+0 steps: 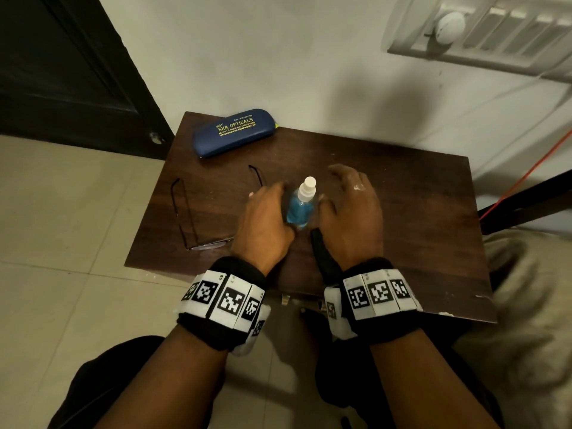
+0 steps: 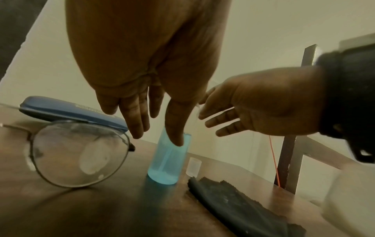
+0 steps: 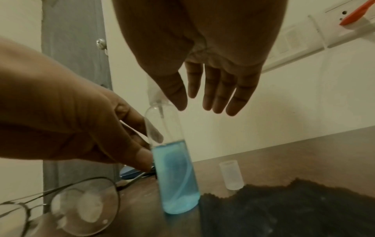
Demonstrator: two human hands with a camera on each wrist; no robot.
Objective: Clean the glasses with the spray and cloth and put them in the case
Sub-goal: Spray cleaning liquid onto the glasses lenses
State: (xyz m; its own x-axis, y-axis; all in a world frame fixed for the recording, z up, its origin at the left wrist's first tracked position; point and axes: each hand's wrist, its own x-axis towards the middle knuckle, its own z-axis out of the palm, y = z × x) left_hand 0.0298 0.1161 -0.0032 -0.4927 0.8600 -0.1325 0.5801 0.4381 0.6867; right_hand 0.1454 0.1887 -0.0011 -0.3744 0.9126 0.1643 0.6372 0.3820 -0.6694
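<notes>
A clear spray bottle [image 1: 301, 205] of blue liquid stands upright mid-table, uncapped; its small clear cap [image 2: 193, 166] stands just behind it. My left hand [image 1: 263, 218] is at the bottle's left side, thumb touching it, fingers loosely extended. My right hand [image 1: 349, 209] hovers to its right with straight, spread fingers and holds nothing. The dark cloth [image 2: 233, 203] lies folded right of the bottle, under my right wrist. The wire-rimmed glasses [image 1: 213, 244] rest unfolded at the left, lenses smeared [image 3: 85, 206]. The blue case [image 1: 233, 131] lies closed at the far left corner.
The small dark wooden table [image 1: 402, 196] stands against a white wall. A dark door [image 1: 62, 72] is at the left and a switch panel [image 1: 479, 32] on the wall. An orange cable [image 1: 526, 171] and a dark frame [image 1: 526, 199] are at the right.
</notes>
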